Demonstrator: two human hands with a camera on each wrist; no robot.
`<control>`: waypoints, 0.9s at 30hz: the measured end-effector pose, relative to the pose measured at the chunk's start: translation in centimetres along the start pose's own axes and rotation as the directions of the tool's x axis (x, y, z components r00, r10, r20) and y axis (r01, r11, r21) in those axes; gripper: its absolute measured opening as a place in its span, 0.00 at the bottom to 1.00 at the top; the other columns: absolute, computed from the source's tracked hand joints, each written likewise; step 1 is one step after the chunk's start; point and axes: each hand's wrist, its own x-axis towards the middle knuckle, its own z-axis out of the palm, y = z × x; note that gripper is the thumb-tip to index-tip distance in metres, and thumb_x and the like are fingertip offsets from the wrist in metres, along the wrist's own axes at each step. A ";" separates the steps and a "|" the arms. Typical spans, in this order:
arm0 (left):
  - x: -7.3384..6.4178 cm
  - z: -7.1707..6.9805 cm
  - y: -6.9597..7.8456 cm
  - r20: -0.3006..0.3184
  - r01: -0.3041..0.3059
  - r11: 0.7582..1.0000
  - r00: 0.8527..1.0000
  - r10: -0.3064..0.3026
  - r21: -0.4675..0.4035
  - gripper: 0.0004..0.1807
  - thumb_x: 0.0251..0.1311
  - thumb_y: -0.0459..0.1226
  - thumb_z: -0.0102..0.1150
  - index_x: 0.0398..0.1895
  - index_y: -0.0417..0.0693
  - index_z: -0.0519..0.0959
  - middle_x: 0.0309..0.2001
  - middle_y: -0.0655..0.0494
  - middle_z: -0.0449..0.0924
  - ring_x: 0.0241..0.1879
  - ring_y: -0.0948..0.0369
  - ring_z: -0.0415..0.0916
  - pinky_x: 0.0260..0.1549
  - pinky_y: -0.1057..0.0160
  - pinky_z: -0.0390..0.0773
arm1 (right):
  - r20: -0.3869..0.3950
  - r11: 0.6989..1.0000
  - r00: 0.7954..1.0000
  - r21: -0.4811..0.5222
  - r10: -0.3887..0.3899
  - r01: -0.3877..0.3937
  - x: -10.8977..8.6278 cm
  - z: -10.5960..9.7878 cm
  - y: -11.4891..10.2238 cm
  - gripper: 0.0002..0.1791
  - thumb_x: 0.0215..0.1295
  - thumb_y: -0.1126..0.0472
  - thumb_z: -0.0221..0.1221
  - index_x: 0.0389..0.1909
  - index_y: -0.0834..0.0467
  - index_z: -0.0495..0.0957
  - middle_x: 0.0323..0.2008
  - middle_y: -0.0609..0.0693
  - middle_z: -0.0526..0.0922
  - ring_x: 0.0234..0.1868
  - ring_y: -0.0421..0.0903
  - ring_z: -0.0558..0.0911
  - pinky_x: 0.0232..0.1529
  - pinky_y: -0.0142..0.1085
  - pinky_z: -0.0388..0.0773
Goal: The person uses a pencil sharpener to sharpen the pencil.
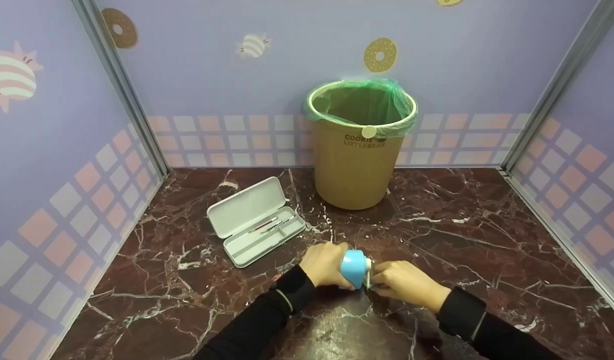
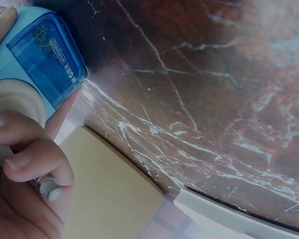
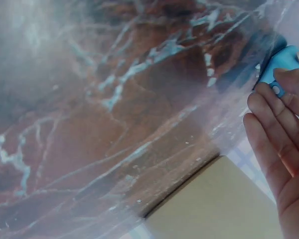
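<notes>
My left hand (image 1: 326,265) grips a light blue pencil sharpener (image 1: 354,267) above the marble-patterned table. In the left wrist view, the sharpener (image 2: 50,52) shows a clear blue drawer with dark bits inside and a cream round part on one side. The fingers of my right hand (image 1: 404,282) curl at the cream crank (image 1: 369,272) on the sharpener's right end. Between these fingers, a small knob with a white round end (image 3: 275,89) peeks out in the right wrist view. Something small and reddish (image 1: 277,276) shows beside my left wrist, mostly hidden.
An open white pencil case (image 1: 264,242) holds a few thin pencil-like sticks (image 1: 271,225), left of my hands. Behind stands a tan trash bin (image 1: 357,175) with a green liner (image 1: 399,100). Patterned walls (image 1: 211,65) enclose the table (image 1: 487,240) at back and sides.
</notes>
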 end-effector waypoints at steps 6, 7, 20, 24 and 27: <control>0.1 0.0 0.1 -0.003 -0.005 1.000 1.000 0.005 0.007 0.38 0.31 0.58 0.84 0.46 0.52 0.79 0.36 0.55 0.87 0.34 0.58 0.84 0.30 0.60 0.82 | -0.030 0.999 0.999 -0.022 -0.023 0.023 -0.4 -0.9 -0.6 0.05 0.55 0.61 0.74 0.31 0.53 0.87 0.27 0.44 0.81 0.26 0.34 0.76 0.27 0.27 0.74; 0.1 0.0 0.1 -0.005 -0.006 1.000 1.000 0.006 0.011 0.38 0.31 0.58 0.84 0.46 0.52 0.79 0.36 0.55 0.87 0.34 0.58 0.84 0.30 0.59 0.82 | -0.037 0.999 0.999 -0.027 -0.027 0.026 -0.5 -1.0 -0.7 0.05 0.55 0.60 0.74 0.31 0.53 0.87 0.27 0.44 0.80 0.25 0.34 0.75 0.27 0.27 0.73; 0.2 0.1 0.1 -0.004 -0.014 0.999 1.000 0.014 0.041 0.38 0.28 0.58 0.85 0.44 0.52 0.80 0.36 0.56 0.88 0.35 0.57 0.86 0.30 0.58 0.83 | -0.145 0.996 0.986 -0.045 -0.081 0.075 -0.3 -3.5 -0.7 0.09 0.51 0.62 0.75 0.34 0.54 0.88 0.30 0.44 0.84 0.29 0.37 0.82 0.30 0.29 0.79; 0.3 -0.1 0.2 -0.005 -0.014 0.999 1.000 0.014 0.039 0.39 0.28 0.58 0.85 0.45 0.52 0.80 0.36 0.56 0.88 0.35 0.57 0.86 0.29 0.57 0.83 | -0.165 0.996 0.983 -0.041 -0.082 0.076 -0.2 -3.9 -0.5 0.09 0.51 0.63 0.75 0.34 0.55 0.88 0.30 0.45 0.85 0.29 0.38 0.82 0.30 0.27 0.79; 0.3 -0.1 0.2 -0.003 -0.017 0.999 1.000 0.017 0.033 0.39 0.28 0.58 0.85 0.44 0.51 0.80 0.36 0.56 0.88 0.35 0.57 0.86 0.29 0.56 0.84 | -0.178 0.995 0.980 -0.049 -0.090 0.082 -0.2 -4.2 -0.2 0.10 0.51 0.63 0.75 0.35 0.55 0.89 0.29 0.45 0.84 0.28 0.37 0.81 0.29 0.27 0.79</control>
